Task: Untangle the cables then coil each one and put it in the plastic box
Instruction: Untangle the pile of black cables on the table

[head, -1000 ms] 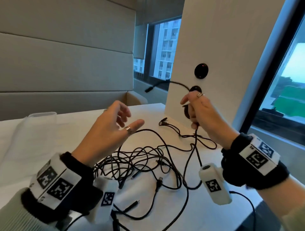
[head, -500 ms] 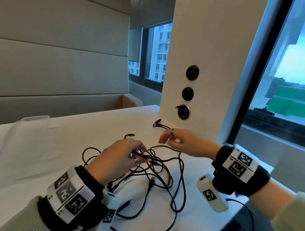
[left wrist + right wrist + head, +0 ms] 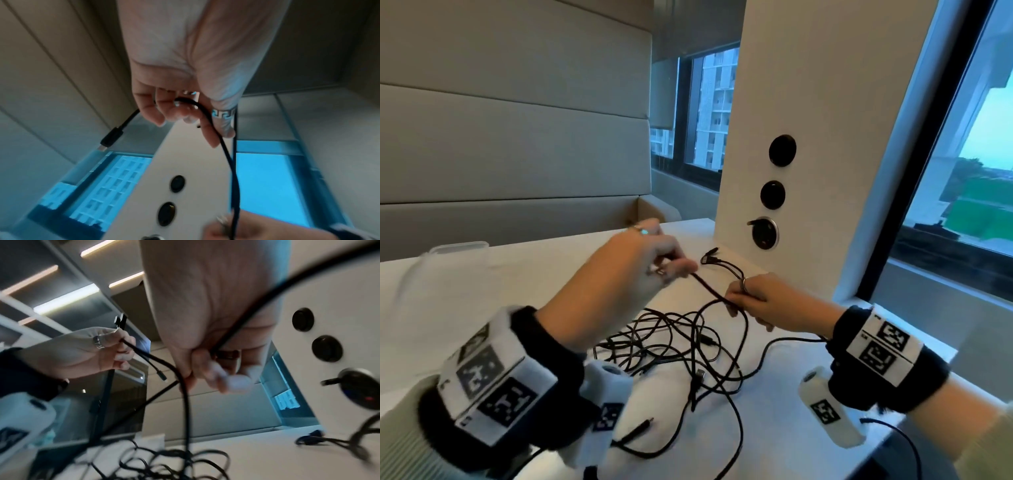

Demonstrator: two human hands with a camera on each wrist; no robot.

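Head view: the left hand (image 3: 633,270) is raised at 11 o'clock of the tangle of black cables (image 3: 674,342), pinching one black cable (image 3: 709,287) near its end. The right hand (image 3: 760,303), at 1 o'clock of the pile, has its fingers curled round the same strand further along. The tangle lies on the white counter (image 3: 774,411), and the clear plastic box (image 3: 458,245) sits well apart at far 10 o'clock.

Left wrist view: the fingertips (image 3: 162,113) clamp the cable, and its USB plug (image 3: 112,137) sticks out past them at 8 o'clock.

Right wrist view: the cable runs through the closed right hand (image 3: 216,353) and drops toward 6 o'clock into the pile.

These cables look light, limp and springy; I'd hold just behind the plug and feed slowly, since loops may snag.
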